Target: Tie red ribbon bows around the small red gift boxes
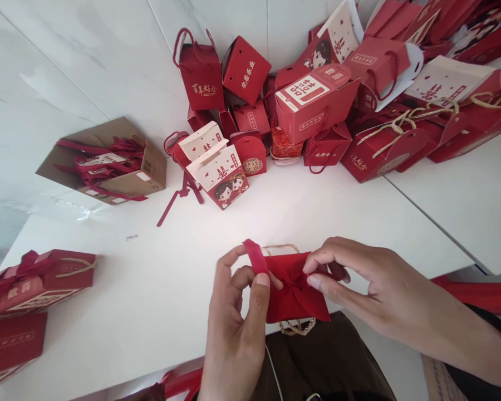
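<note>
Pale marbled wall panels point(83, 67) behind a smooth white tabletop point(171, 267); I list what my feed shows.

Labels: ahead of the left hand point(240, 328), an upright dark-red box with cord handle point(198, 64), gold "百年好合"; beside it, a tilted red box point(250, 55), "安居乐业"; nearer that hand, a white-and-red carton with cartoon couple point(229, 178), "囍". Beyond the right hand point(359, 284), a red box with pale twisted cord point(388, 145), also "百年好合".

Containers: well left of and beyond the left hand, an open brown cardboard carton point(155, 167) holding flat dark-red ribbons point(129, 147). Farther left of that hand, a red box topped with a ribbon bow point(67, 273).

Materials: between both hands, a bright-red box with gold-coloured rope handles point(281, 309), folds meeting at mid-top. Left thumb and bent fingers grip a crimson strip of ribbon point(256, 257); right thumb and forefinger pinch a red fold point(307, 277) there. I cannot tell whether fold and strip join.
</note>
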Demonstrator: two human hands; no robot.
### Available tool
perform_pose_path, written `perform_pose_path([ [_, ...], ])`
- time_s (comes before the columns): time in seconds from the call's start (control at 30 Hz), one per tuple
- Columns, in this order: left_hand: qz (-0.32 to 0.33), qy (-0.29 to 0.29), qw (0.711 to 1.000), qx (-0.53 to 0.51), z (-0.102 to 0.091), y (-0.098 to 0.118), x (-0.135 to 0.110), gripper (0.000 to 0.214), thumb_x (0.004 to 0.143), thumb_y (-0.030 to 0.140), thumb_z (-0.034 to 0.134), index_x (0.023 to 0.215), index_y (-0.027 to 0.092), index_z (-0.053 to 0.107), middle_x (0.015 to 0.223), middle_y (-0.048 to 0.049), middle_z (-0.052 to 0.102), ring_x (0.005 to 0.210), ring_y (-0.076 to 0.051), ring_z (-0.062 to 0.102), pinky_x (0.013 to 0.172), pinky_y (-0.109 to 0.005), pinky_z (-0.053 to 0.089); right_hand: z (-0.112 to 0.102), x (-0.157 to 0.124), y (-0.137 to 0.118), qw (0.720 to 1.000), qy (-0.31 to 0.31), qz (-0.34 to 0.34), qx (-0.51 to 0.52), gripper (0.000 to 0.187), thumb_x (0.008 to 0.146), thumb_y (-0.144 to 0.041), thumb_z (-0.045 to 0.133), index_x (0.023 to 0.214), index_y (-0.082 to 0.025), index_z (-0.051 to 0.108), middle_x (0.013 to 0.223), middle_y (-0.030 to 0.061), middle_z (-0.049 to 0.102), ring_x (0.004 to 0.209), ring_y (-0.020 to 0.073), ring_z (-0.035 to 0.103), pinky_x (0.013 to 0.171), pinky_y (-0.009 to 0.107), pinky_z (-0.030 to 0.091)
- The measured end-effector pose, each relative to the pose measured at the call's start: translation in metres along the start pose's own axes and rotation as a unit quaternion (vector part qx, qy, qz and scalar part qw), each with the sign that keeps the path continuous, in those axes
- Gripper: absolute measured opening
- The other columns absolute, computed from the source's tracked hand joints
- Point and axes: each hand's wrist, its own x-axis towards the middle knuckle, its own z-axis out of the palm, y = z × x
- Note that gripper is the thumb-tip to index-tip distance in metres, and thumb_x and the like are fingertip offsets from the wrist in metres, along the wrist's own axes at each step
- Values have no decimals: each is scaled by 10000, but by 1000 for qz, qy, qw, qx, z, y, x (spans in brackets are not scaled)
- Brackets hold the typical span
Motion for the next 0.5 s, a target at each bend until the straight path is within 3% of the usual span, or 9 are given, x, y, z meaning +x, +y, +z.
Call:
perform_pose_path([
  [0.1, 1, 24, 1000, -16, 0, 1, -1, 466, 930, 368, 677, 1300, 280, 409, 841, 9, 745, 832, -178, 732, 718, -262, 568, 3, 0, -3, 1000, 0, -3, 5, 95, 1006, -308, 590, 1037, -317, 679, 973, -29, 754, 685, 127, 664, 621, 235, 521],
  [0.17, 2, 31, 999, -12, 1, 0, -2, 421, 928, 356, 677, 1241, 278, 408, 794, 19, 732, 803, -180, 728, 708, -267, 568, 4, 0, -3, 1000, 1, -5, 2, 127, 1004, -308, 592, 1086, -326, 688, 1022, -15, 764, 796, 149, 708, 629, 236, 527],
  [0.33, 47, -11, 996, 77, -4, -8, -1, 248, 953, 335, 594, 1185, 251, 619, 992, -47, 761, 909, -188, 705, 776, -286, 563, 1, -2, 6, 998, -2, -6, -57, 230, 990, -320, 626, 1216, -343, 665, 1064, -13, 759, 866, 167, 727, 721, 267, 544],
  [0.43, 106, -4, 979, 176, -10, -16, 1, 285, 937, 263, 579, 1192, 286, 702, 1051, -42, 758, 915, -195, 691, 818, -326, 555, -4, -7, 16, 996, 6, 5, -87, 149, 1005, -399, 603, 1104, -349, 702, 967, -25, 739, 777, 156, 705, 703, 274, 531],
  [0.5, 143, 21, 962, 231, -14, -21, 3, 236, 929, 245, 596, 1100, 296, 750, 1002, -27, 752, 873, -194, 682, 795, -333, 551, -7, -11, 21, 995, 2, 24, -99, 161, 1007, -427, 587, 1019, -339, 721, 925, -21, 729, 719, 154, 682, 677, 278, 525],
])
